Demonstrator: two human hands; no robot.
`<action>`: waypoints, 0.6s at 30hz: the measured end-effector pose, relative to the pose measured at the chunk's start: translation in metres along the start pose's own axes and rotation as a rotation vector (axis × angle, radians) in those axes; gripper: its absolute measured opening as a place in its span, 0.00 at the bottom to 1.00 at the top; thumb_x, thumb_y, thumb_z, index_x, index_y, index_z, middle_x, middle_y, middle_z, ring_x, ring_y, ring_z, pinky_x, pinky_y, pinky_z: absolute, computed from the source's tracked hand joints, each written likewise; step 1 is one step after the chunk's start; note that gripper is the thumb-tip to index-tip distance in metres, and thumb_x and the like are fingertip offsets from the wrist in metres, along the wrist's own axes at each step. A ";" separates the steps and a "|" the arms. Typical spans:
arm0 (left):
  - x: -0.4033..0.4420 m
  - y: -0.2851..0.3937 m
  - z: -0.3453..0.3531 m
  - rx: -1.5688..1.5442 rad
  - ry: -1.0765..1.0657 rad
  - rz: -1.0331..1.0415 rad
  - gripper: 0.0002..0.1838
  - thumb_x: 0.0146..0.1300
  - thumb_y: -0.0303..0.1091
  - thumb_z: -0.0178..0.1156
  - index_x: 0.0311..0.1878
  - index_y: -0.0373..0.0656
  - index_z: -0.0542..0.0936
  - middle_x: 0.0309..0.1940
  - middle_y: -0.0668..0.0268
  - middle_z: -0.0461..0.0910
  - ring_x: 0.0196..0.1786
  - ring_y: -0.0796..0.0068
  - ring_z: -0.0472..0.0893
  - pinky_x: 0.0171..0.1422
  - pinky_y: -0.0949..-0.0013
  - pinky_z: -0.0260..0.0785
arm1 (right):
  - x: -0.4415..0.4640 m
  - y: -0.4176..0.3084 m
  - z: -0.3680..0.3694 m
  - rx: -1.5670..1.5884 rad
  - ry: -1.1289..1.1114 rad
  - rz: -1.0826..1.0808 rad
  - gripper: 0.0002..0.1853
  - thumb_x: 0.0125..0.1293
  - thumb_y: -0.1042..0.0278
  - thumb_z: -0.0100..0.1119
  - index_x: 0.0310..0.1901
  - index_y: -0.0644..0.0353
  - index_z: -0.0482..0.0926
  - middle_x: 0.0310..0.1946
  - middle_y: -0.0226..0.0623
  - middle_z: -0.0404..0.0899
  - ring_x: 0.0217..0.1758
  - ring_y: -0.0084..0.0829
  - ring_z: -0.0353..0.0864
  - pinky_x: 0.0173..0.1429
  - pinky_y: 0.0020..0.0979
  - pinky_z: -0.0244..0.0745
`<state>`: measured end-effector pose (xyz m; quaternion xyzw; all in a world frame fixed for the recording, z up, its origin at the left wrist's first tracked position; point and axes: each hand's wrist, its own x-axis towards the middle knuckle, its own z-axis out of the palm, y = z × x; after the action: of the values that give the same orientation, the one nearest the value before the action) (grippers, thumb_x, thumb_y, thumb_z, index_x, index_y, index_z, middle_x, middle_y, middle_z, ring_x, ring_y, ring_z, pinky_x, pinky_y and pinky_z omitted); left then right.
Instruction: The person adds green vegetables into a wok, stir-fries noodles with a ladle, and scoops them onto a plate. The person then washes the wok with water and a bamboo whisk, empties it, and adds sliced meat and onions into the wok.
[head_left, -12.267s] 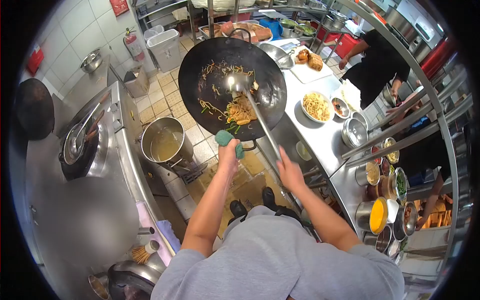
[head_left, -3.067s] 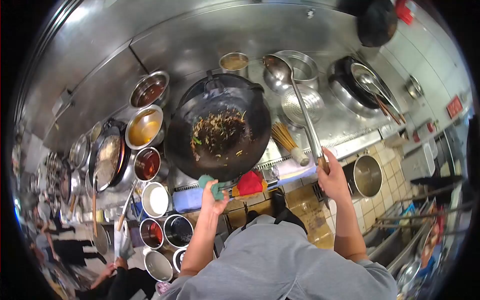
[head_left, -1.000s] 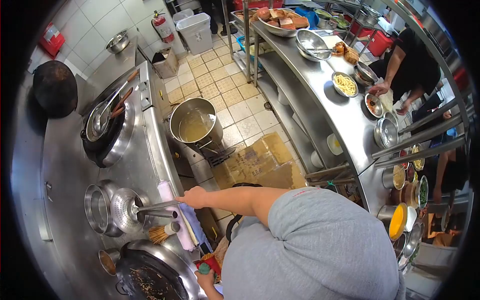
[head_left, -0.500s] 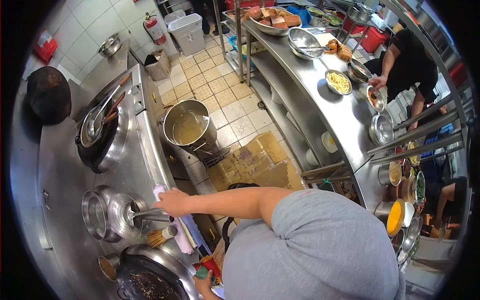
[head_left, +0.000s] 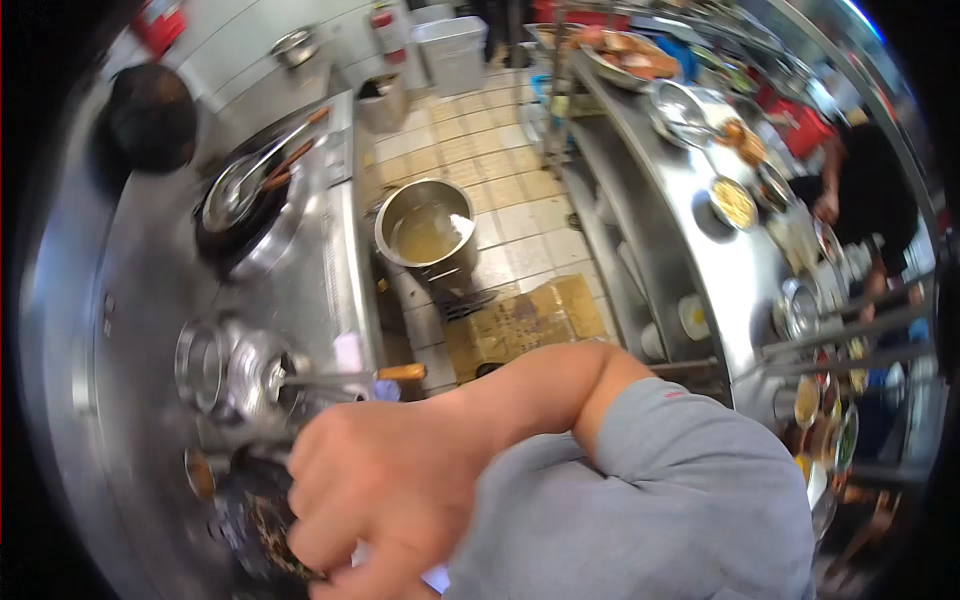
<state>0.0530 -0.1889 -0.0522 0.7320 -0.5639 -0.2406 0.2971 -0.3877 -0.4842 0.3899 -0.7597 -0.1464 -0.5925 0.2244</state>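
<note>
My right hand [head_left: 385, 490] is raised close to the camera, back of the hand up and fingers curled, slightly blurred. What it holds, if anything, is hidden under it. Beyond it, a perforated strainer [head_left: 250, 372] lies on the steel counter, its wooden-ended handle [head_left: 402, 372] sticking out past the counter edge. A pink cloth [head_left: 347, 350] lies beside that handle. Partly covered by my hand is a dark wok [head_left: 245, 525] with scraps of food in it. My left hand is not in view.
On the left counter sits another wok [head_left: 240, 215] holding ladles. A large pot of liquid [head_left: 425, 225] stands on the floor near flattened cardboard [head_left: 530, 325]. To the right runs a steel table [head_left: 715, 275] with bowls of food; a co-worker [head_left: 870, 190] stands behind it.
My right hand has left the strainer handle and cloth area and come down and nearer the camera. My left hand, earlier at a red and green item, has gone from view. The view has shifted.
</note>
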 end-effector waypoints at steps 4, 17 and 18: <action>0.007 0.162 0.005 0.551 -0.120 -0.684 0.43 0.42 0.58 0.70 0.58 0.41 0.69 0.55 0.43 0.71 0.58 0.45 0.72 0.61 0.53 0.65 | 0.036 -0.027 0.020 0.092 0.357 -0.088 0.13 0.50 0.74 0.56 0.14 0.54 0.64 0.15 0.24 0.64 0.12 0.21 0.60 0.15 0.24 0.52; -0.035 0.233 -0.025 0.351 0.222 -0.867 0.40 0.47 0.60 0.66 0.59 0.47 0.68 0.56 0.43 0.68 0.58 0.46 0.72 0.59 0.54 0.68 | 0.037 -0.042 0.053 0.573 0.062 0.027 0.11 0.51 0.74 0.56 0.16 0.54 0.65 0.17 0.25 0.68 0.15 0.20 0.63 0.17 0.23 0.53; -0.034 0.239 -0.028 0.315 0.218 -0.888 0.39 0.47 0.59 0.67 0.58 0.46 0.69 0.55 0.43 0.69 0.57 0.47 0.73 0.59 0.54 0.68 | 0.034 -0.043 0.056 0.600 0.016 0.014 0.11 0.51 0.73 0.55 0.16 0.54 0.66 0.17 0.26 0.69 0.15 0.20 0.63 0.17 0.24 0.54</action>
<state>-0.0999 -0.1965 0.1369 0.9590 -0.1922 -0.1778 0.1085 -0.3533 -0.4204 0.4192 -0.6557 -0.3080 -0.5272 0.4442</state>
